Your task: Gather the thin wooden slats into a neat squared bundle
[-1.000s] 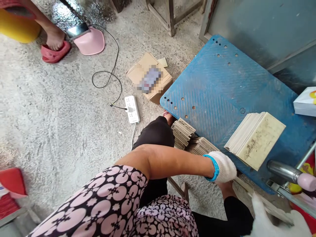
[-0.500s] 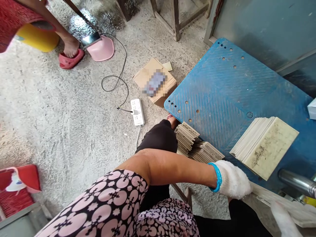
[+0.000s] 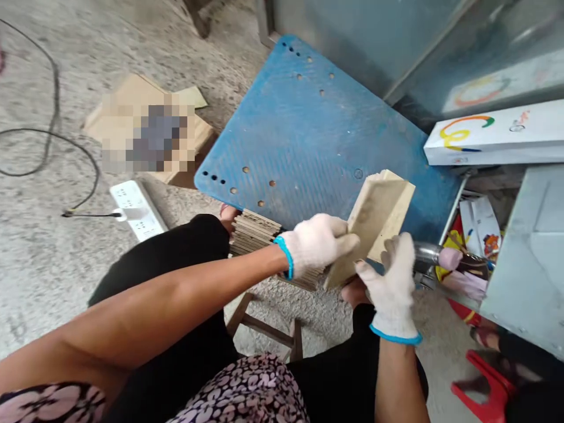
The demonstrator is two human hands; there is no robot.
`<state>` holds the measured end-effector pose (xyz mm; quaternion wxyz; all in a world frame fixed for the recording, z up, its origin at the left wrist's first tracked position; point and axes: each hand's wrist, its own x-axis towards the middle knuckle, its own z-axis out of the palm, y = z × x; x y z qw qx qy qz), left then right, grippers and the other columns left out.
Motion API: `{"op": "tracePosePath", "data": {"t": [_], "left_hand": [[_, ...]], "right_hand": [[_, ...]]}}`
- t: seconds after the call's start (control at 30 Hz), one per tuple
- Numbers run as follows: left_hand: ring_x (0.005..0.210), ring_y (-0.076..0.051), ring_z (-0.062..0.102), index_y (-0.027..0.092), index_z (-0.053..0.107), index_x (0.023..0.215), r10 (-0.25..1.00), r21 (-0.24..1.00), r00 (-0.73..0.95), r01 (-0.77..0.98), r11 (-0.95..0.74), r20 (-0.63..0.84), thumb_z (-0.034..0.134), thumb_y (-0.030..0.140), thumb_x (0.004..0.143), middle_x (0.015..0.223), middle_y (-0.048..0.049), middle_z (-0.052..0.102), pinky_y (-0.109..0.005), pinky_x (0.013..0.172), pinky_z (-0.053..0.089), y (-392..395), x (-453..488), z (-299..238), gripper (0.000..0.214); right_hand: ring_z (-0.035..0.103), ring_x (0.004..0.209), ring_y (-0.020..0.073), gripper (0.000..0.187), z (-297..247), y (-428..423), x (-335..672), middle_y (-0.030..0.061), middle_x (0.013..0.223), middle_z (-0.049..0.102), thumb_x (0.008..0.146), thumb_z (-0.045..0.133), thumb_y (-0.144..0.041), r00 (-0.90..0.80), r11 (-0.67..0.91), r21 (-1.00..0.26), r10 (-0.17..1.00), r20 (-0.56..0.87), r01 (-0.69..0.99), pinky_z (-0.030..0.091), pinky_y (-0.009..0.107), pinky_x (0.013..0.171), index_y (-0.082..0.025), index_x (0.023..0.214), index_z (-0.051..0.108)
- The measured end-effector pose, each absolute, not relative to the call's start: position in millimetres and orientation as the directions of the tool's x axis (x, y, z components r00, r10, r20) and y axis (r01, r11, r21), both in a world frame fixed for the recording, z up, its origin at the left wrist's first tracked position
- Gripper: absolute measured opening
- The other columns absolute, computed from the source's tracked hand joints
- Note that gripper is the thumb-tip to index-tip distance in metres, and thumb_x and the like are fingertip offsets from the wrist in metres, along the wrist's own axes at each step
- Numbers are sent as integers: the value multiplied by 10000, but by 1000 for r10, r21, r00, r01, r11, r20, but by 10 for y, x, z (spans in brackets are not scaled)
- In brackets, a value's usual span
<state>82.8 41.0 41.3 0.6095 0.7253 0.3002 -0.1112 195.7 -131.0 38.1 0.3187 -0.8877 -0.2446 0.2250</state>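
Observation:
My left hand (image 3: 319,244), in a white knit glove with a blue cuff, has its fingers closed on the edge of a thin beige board (image 3: 368,214). This board slants in front of a stack of similar boards (image 3: 399,214) on the blue plastic tabletop (image 3: 299,135). My right hand (image 3: 394,285), gloved the same way, is at the near right end of the boards, thumb and fingers apart. Whether its fingertips touch the boards I cannot tell. Below the tabletop's near edge sit bundled boards (image 3: 255,232), partly hidden by my left hand and forearm.
A metal cylinder (image 3: 425,252) lies right of the stack, beside an open drawer (image 3: 467,276) of odds and ends. A white box (image 3: 493,138) stands at the right. On the floor are a cardboard box (image 3: 132,100) and a power strip (image 3: 136,208) with a cable.
The view has swung right and closer to the tabletop. My left hand has risen from below the table's edge and holds a board. My right hand has come up beside the stack.

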Motion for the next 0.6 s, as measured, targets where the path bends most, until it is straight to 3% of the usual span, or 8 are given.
{"op": "tracePosePath", "data": {"t": [0.3, 0.6], "left_hand": [[563, -111, 493, 169, 500, 604, 340, 791, 716, 578, 202, -610, 550, 427, 795, 592, -3, 556, -242, 511, 362, 342, 821, 308, 325], [505, -94, 396, 169, 509, 587, 438, 757, 645, 639, 141, -626, 579, 441, 771, 549, 18, 461, -241, 463, 280, 351, 853, 293, 337]], "right_hand": [[426, 1345, 407, 1191, 242, -1192, 1747, 222, 1514, 348, 598, 815, -594, 721, -704, -600, 632, -285, 379, 464, 588, 1006, -174, 1539, 218], [429, 1328, 420, 1157, 195, -1014, 1642, 240, 1498, 343, 603, 776, -660, 741, -706, -588, 624, -250, 396, 418, 601, 1037, -149, 1511, 275]]}}
